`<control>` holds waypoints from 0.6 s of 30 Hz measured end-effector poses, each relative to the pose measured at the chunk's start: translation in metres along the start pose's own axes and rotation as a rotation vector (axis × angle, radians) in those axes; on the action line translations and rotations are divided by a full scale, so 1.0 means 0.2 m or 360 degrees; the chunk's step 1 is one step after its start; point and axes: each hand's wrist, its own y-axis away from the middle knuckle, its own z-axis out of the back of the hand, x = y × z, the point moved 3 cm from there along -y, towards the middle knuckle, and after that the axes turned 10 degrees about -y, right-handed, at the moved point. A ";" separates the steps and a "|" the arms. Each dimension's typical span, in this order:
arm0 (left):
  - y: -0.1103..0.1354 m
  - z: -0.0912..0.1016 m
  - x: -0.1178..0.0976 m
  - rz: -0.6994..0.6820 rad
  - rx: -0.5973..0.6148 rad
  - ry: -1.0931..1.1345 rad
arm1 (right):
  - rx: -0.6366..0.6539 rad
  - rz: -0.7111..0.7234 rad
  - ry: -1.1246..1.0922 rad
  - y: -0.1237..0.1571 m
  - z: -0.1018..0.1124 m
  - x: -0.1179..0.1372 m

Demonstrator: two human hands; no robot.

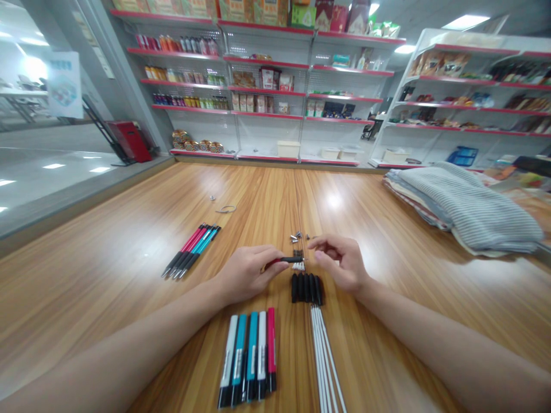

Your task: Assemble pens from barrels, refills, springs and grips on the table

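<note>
My left hand [253, 271] pinches a pen [293, 260] with a black grip, which points right; a hint of red shows by the fingers. My right hand [340, 258] is just beyond the pen's end, thumb and forefinger apart with nothing visible between them. Small metal pen tips [295, 237] lie past the hands, and small white parts [298, 267] are partly hidden under the pen. Nearer to me are several black rubber grips [306, 288] in a row and several thin white refills [322, 355]. White, blue and red pen barrels [252, 350] lie side by side left of them.
Several whole pens [191, 251] in red and blue lie at the left. Farther back is a thin loop [226, 209] beside a small metal piece [212, 198]. Folded striped cloths [469, 201] are stacked at the right. Stocked shelves [267, 89] stand behind the wooden table [129, 321].
</note>
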 end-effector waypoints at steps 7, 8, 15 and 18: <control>0.00 0.00 0.00 0.0150 0.0095 -0.0026 | -0.0542 -0.0414 -0.0004 -0.06 0.08 -0.16; 0.00 0.00 0.00 0.0157 0.0100 -0.0027 | -0.0541 -0.0430 0.0060 -0.07 0.08 -0.18; 0.00 0.01 -0.01 0.0050 0.0080 -0.0020 | -0.0303 -0.0311 0.0596 -0.07 0.07 -0.21; -0.01 0.00 0.00 0.0046 0.0096 -0.0014 | -0.0240 -0.0334 0.0746 -0.08 0.07 -0.22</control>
